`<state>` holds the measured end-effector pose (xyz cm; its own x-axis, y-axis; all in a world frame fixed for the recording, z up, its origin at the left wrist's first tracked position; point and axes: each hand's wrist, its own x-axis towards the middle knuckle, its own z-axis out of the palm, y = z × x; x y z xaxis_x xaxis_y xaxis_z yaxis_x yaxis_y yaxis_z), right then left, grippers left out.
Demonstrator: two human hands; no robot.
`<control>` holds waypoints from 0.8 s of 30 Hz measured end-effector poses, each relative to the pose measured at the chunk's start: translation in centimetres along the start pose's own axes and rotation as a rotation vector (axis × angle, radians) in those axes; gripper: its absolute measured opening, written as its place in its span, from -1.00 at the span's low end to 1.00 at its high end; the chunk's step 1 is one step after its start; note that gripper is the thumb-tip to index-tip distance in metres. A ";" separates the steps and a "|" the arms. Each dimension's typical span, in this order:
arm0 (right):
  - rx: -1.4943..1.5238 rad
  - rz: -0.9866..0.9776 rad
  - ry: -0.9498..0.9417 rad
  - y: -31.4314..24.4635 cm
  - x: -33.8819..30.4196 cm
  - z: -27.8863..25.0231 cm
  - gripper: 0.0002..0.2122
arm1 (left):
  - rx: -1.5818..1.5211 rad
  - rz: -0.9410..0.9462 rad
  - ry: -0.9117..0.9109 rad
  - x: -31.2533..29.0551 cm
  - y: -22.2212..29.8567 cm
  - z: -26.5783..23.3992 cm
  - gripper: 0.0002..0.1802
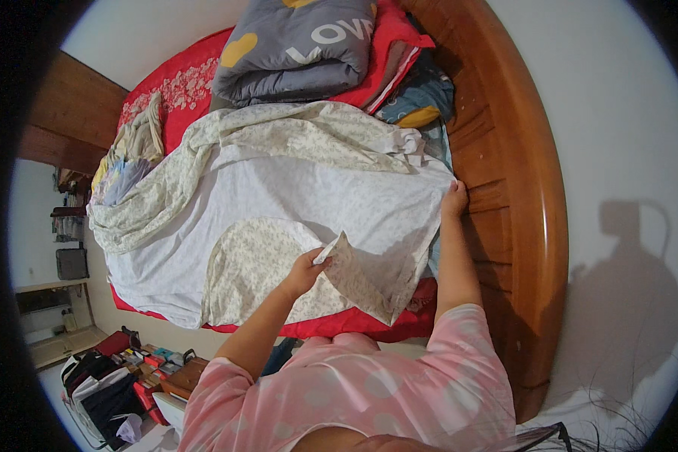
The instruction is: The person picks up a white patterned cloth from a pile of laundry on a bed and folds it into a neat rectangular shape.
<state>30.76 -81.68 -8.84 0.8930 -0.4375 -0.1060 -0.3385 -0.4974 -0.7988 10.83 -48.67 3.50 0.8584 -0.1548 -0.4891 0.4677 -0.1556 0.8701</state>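
Observation:
A large pale bed sheet (286, 184) with a small grey floral print lies spread and rumpled across the bed. Much of its plain white side faces up, and a patterned part is folded over near me. My left hand (305, 273) pinches a raised flap of the patterned part, above the near side of the bed. Farther away, next to the wooden headboard, my right hand (454, 200) is closed on the sheet's right edge and keeps it drawn out toward the headboard.
The wooden headboard (520, 196) runs along the right. A folded grey quilt (301, 60) sits on the far part of the red bedding (177, 94). Crumpled clothes (132, 154) lie at the far left. Boxes and bags (147, 377) crowd the floor at lower left.

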 end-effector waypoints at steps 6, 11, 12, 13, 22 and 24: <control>-0.205 -0.192 0.158 4.2 -3.5 0.0 -0.50 | 0.022 0.068 -0.032 1.3 0.5 1.5 -0.76; -0.215 0.151 -0.319 4.3 -13.1 -2.6 -0.60 | 0.009 0.069 -0.017 0.4 0.1 0.6 -0.75; -0.214 0.160 -0.309 4.4 -14.4 -3.2 -0.60 | 0.047 0.080 -0.027 0.6 -0.3 0.4 -0.75; -0.172 0.117 -0.197 4.3 -15.5 -3.8 -0.69 | 0.021 0.100 -0.029 0.8 -0.7 0.4 -0.74; -0.151 -0.073 0.234 6.0 -17.3 -9.6 -0.84 | 0.063 0.177 -0.074 1.0 2.0 2.0 -0.75; -0.119 0.038 0.237 5.9 -18.4 -10.2 -0.84 | 0.102 0.163 -0.032 0.8 2.0 2.0 -0.75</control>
<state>9.34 -84.25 -5.57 0.7892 -0.6139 0.0186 -0.4154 -0.5558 -0.7201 12.01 -51.09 4.71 0.9131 -0.2168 -0.3454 0.2980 -0.2234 0.9280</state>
